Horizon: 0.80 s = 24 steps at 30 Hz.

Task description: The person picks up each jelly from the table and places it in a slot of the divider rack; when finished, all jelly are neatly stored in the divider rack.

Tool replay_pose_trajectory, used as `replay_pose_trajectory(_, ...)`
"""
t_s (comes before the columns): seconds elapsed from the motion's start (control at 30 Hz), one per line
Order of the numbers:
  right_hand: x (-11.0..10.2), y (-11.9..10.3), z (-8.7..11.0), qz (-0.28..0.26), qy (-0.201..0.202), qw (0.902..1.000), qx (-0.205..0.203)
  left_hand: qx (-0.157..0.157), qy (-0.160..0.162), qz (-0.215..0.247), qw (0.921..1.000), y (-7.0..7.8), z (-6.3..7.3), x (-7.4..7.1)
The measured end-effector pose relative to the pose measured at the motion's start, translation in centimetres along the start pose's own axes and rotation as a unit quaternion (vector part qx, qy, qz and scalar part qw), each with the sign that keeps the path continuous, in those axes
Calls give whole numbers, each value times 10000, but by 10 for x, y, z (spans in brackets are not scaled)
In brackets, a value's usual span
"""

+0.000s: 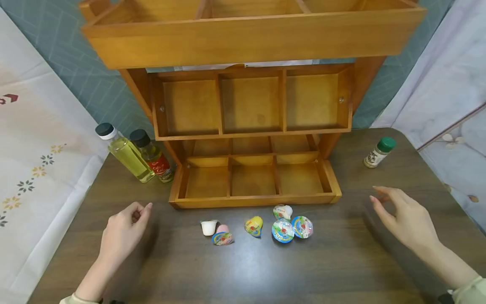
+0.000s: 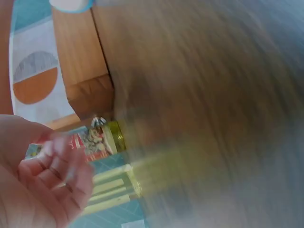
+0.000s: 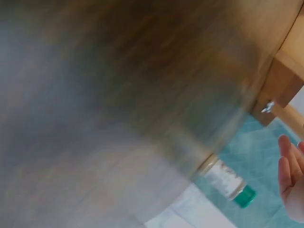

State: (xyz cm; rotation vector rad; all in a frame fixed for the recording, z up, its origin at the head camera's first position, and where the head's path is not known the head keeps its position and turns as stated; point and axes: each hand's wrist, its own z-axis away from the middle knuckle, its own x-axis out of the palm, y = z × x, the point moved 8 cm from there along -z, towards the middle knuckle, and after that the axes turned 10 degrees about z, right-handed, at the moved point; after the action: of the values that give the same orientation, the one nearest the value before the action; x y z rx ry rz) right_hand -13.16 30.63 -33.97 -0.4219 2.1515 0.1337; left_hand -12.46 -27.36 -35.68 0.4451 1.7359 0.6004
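Because the small cups [image 1: 282, 231] lie on the table [image 1: 250, 276] between our left hand [image 1: 123, 230] and right hand [image 1: 408, 217], fronting the wooden rack [image 1: 254, 202], we judge them placed for easy reach, our loosely curled fingers holding nothing.

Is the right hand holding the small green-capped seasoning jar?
No, the small green-capped seasoning jar stands on the brown wood-grain table, apart from the right hand.

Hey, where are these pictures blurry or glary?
Head: glare on the table below the yellow cup, soft shadows beside the left hand and right hand; left wrist: table streaked, fingers slightly blurred; right wrist: table heavily blurred, jar label unreadable.
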Motion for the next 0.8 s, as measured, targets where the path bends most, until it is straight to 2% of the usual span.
replay_pose_trajectory(0.17,-11,-20,-11,-257,625,9974,-241,90,-42,199,9998,15,-3,7)
replay_pose_trajectory(0.37,-16,-67,-26,-722,1091,9852,-1107,226,75,291,9993,25,-2,13)
replay_pose_trajectory(0.47,-14,-93,-33,-1069,1015,9779,-1480,258,206,352,9988,25,-6,12)
replay_pose_trajectory(0.57,-8,-119,-39,-1436,798,9716,-1700,90,212,569,9981,21,-14,14)
replay_pose_trajectory(0.7,0,-153,-47,-1952,561,9616,-1847,-170,86,958,9952,20,-28,22)
replay_pose_trajectory(0.8,11,-179,-51,-2365,167,9541,-1827,-314,43,1152,9928,18,-36,26)
